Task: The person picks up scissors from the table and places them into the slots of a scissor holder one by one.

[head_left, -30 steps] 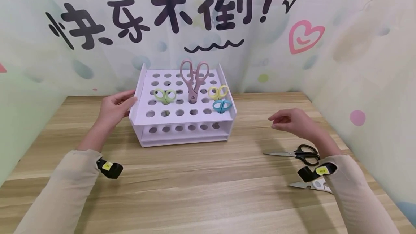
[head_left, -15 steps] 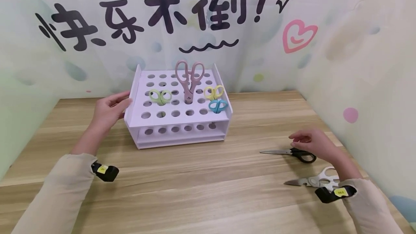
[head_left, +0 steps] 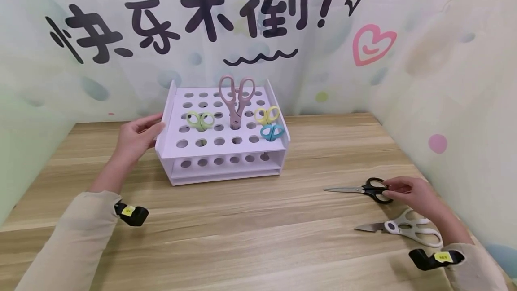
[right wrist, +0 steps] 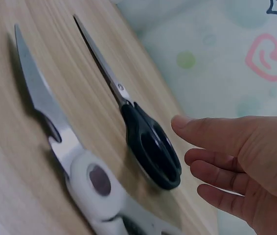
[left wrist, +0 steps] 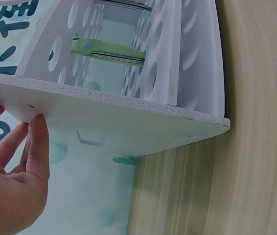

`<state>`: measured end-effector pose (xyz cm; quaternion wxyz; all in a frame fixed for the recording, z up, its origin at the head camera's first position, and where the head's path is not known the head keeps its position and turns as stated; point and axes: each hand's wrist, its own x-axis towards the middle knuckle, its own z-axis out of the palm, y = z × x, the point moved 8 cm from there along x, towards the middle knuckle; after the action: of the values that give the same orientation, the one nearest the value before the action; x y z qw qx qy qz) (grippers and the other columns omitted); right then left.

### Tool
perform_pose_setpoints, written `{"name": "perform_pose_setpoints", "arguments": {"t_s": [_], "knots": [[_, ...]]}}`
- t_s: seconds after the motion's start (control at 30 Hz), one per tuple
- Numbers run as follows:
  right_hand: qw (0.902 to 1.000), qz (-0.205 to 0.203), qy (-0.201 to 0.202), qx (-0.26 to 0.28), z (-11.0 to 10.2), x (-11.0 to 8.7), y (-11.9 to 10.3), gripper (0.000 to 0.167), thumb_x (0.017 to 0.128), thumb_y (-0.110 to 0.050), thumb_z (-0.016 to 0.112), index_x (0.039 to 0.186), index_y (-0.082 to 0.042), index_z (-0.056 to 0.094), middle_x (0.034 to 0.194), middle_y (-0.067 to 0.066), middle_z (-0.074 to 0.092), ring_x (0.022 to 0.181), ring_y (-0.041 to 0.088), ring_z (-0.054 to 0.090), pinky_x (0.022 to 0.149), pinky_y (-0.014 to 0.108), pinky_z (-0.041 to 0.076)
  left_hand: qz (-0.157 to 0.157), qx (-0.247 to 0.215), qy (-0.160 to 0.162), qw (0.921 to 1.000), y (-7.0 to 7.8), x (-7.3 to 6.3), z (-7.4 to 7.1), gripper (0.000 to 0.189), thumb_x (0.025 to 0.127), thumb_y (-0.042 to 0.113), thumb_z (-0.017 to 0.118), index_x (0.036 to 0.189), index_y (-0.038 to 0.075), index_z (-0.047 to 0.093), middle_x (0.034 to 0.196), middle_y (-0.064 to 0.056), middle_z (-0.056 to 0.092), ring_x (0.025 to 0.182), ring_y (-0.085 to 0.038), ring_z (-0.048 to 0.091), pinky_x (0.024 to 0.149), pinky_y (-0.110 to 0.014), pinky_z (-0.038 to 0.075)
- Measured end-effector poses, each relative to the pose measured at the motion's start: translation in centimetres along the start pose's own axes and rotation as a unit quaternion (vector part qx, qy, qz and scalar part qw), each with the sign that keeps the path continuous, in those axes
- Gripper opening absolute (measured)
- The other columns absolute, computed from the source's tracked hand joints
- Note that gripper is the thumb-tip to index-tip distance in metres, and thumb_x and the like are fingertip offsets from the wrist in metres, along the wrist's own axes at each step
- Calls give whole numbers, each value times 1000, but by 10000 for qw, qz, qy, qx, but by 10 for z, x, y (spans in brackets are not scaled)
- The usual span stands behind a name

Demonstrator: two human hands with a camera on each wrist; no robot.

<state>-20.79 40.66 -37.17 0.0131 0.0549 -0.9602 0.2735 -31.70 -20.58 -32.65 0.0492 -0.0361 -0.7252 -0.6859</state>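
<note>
My left hand (head_left: 135,138) rests against the left side panel of a white rack (head_left: 198,152) with rows of round holes. In the left wrist view, its fingertips touch the outer face of that panel (left wrist: 99,117). My right hand (head_left: 416,194) is at the handles of black-handled scissors (head_left: 375,190), which lie on the table with blades pointing left. From the right wrist, a gap shows between the thumb and the black handles (right wrist: 153,147). White-handled kitchen scissors (head_left: 404,227) lie just nearer, below the right hand.
Handles-up in the rack stand large mauve scissors (head_left: 236,102) and small green scissors (head_left: 200,121), yellow scissors (head_left: 267,114) and blue scissors (head_left: 272,132). A printed cloth (head_left: 323,71) hangs behind the wooden table (head_left: 250,237).
My right hand has moved right and toward me, down to the black scissors' handles, uncovering the white scissors. The left hand stays at the rack. The head view has shifted slightly.
</note>
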Motion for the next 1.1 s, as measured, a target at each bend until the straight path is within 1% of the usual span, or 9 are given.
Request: {"name": "perform_pose_setpoints", "arguments": {"t_s": [0.13, 0.27, 0.47, 0.67, 0.77, 0.87, 1.0, 1.1], "knots": [[9996, -24, 224, 150, -2, -6, 10, 33, 81, -13, 70, 106, 8, 63, 87, 13, 65, 70, -1, 58, 56, 21, 50, -83, -65, -2, 9999, 2, -1, 1, 52, 86, 20, 65, 132, 2, 48, 90, 12, 60, 76, 2, 58, 62, -14, 52], [9991, 73, 338, 242, -2, -9, 17, 33, 81, -12, 70, 105, 10, 62, 85, 14, 66, 69, -2, 58, 54, 19, 49, -119, -68, 3, 9999, 0, -1, 0, 53, 86, 20, 65, 132, 2, 47, 91, 12, 59, 76, 1, 58, 62, -14, 52], [9986, 263, 431, 132, -1, -12, 25, 36, 80, -14, 71, 104, 11, 62, 85, 17, 65, 67, -1, 57, 53, 20, 49, -123, -45, -19, 9999, 1, -2, 1, 53, 86, 21, 65, 132, 3, 47, 93, 10, 58, 76, 1, 58, 63, -14, 52], [9983, 289, 489, -125, 1, -11, 28, 38, 79, -19, 73, 103, 10, 64, 82, 14, 66, 65, 0, 56, 51, 22, 48, -147, -113, -22, 9998, 1, -1, 1, 53, 86, 20, 66, 132, 3, 47, 92, 11, 59, 76, 1, 58, 63, -15, 52], [9980, 343, 441, -297, 3, -10, 30, 41, 78, -23, 74, 103, 9, 64, 82, 14, 66, 65, 3, 56, 50, 22, 47, -154, -69, -27, 9999, 0, -1, 0, 53, 86, 21, 65, 133, 3, 47, 92, 11, 58, 76, 1, 58, 63, -14, 52], [9976, 485, 299, -387, 7, -9, 32, 46, 79, -28, 73, 105, 8, 64, 84, 14, 66, 68, 9, 56, 50, 23, 47, -140, -41, -25, 9999, 1, -1, 1, 53, 86, 21, 65, 132, 3, 47, 92, 11, 58, 76, 1, 58, 63, -14, 52], [9962, 770, 42, -395, 12, -9, 34, 53, 80, -35, 71, 108, 8, 62, 88, 14, 65, 73, 17, 56, 52, 25, 47, -119, -38, -13, 9999, 1, -1, 1, 53, 86, 20, 65, 132, 2, 48, 92, 10, 59, 76, 1, 58, 62, -15, 52], [9953, 893, -86, -366, 15, -9, 34, 56, 80, -38, 70, 109, 9, 61, 88, 13, 64, 75, 19, 55, 53, 26, 47, -119, 6, -1, 9999, 1, 0, 1, 53, 86, 21, 66, 132, 2, 48, 91, 11, 58, 76, 1, 58, 62, -14, 52]]}}
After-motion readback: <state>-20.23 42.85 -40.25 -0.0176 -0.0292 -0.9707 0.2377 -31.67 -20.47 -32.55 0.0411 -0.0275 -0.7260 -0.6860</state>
